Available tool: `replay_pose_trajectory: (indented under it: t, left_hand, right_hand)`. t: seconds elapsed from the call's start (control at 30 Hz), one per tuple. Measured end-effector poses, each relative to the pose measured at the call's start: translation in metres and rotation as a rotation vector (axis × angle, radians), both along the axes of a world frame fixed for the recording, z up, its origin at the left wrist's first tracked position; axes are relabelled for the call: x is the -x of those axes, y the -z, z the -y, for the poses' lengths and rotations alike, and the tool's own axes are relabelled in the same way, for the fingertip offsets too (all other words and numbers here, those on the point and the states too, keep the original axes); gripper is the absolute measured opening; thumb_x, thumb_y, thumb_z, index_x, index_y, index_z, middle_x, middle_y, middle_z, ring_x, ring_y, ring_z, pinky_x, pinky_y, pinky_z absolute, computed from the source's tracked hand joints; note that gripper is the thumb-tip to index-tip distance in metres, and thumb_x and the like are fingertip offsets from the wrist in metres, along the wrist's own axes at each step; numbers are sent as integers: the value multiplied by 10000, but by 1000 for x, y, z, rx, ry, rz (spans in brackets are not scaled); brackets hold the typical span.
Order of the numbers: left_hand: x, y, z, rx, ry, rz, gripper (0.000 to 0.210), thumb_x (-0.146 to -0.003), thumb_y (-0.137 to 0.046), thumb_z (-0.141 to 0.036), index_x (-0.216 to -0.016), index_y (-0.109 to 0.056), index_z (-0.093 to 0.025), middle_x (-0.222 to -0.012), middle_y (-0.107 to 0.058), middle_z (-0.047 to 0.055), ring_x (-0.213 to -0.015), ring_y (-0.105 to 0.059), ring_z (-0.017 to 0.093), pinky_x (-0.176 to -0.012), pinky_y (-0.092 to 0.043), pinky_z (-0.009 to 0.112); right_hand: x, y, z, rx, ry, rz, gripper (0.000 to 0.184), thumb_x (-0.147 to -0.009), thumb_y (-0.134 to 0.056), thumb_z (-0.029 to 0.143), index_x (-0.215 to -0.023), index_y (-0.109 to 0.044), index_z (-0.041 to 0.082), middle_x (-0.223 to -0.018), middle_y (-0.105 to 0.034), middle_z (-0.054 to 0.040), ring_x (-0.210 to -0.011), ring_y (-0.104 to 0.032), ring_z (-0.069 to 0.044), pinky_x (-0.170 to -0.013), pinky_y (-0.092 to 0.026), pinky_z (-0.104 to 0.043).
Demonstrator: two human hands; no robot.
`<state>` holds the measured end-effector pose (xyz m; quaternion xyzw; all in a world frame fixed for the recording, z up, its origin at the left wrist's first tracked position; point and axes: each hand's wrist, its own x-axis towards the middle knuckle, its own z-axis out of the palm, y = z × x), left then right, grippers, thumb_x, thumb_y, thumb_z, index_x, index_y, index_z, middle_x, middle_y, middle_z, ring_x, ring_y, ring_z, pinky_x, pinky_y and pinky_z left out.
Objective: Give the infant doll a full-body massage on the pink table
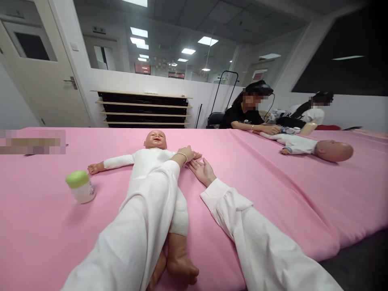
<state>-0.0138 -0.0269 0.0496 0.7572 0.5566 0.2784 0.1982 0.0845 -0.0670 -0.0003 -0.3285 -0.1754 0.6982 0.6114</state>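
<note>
A baby doll (142,161) with a white cloth body lies on its back, head away from me and arms spread. Across its body reaches my left hand (186,153), a beaded bracelet at the wrist. Its fingers are closed round the doll's arm on the right side, just short of the doll's small hand (197,155). Palm up beside that hand is my right hand (205,171), open, with its fingertips close to or under the doll's arm. My left sleeve hides part of the doll's torso and one leg.
A jar with a green lid (80,186) stands left of the doll on the pink cloth (266,194). At the far right, a person in black (242,111) handles another doll (303,145); a second person (306,111) sits beyond. Stacked boards (144,107) stand behind the table.
</note>
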Motion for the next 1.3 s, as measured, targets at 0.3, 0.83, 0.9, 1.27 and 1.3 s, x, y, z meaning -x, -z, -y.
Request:
replay_pose_trajectory:
  t: [0.3, 0.83, 0.9, 1.27, 1.3]
  left_hand:
    - [-1, 28, 9, -96, 64, 60, 397, -741, -586, -396, -1072, -532, -183, -1056, -614, 83, -937, -578, 204, -780, -431, 286]
    - [-9, 28, 23, -21, 134, 496, 248, -791, -497, -206, -986, -647, -175, -995, -676, 45, -915, -600, 143, -827, -449, 246]
    - [-10, 30, 22, 2, 99, 532, 197, -783, -525, -236, -907, -666, -175, -937, -689, 40, -860, -614, 137, -779, -461, 238]
    - [-8, 34, 14, 25, 59, 565, 345, -863, -423, -405, -829, -677, -174, -905, -697, 54, -860, -620, 156, -802, -460, 267]
    - [-8, 33, 15, 36, 82, 557, 350, -872, -403, -386, -840, -678, -172, -919, -695, 57, -873, -617, 158, -816, -457, 272]
  right_hand:
    - [-4, 7, -9, -267, 202, 249, 287, -869, -449, 290, -1135, -540, 234, -958, -652, -9, -724, -609, -78, -687, -510, -206]
    - [-2, 15, -7, -348, 183, 465, 340, -787, -521, 451, -896, -653, 157, -878, -680, -31, -864, -620, -134, -751, -505, -239]
    - [-1, 13, -5, -336, 190, 477, 340, -786, -527, 451, -878, -654, 150, -841, -680, -33, -868, -620, -138, -765, -506, -244]
    - [1, 12, -2, -386, 185, 520, 255, -797, -553, 360, -932, -641, 162, -1023, -663, -25, -1001, -591, -122, -931, -431, -242]
    - [0, 13, -3, -365, 216, 536, 273, -791, -557, 381, -918, -643, 156, -1003, -670, -29, -989, -595, -126, -913, -441, -242]
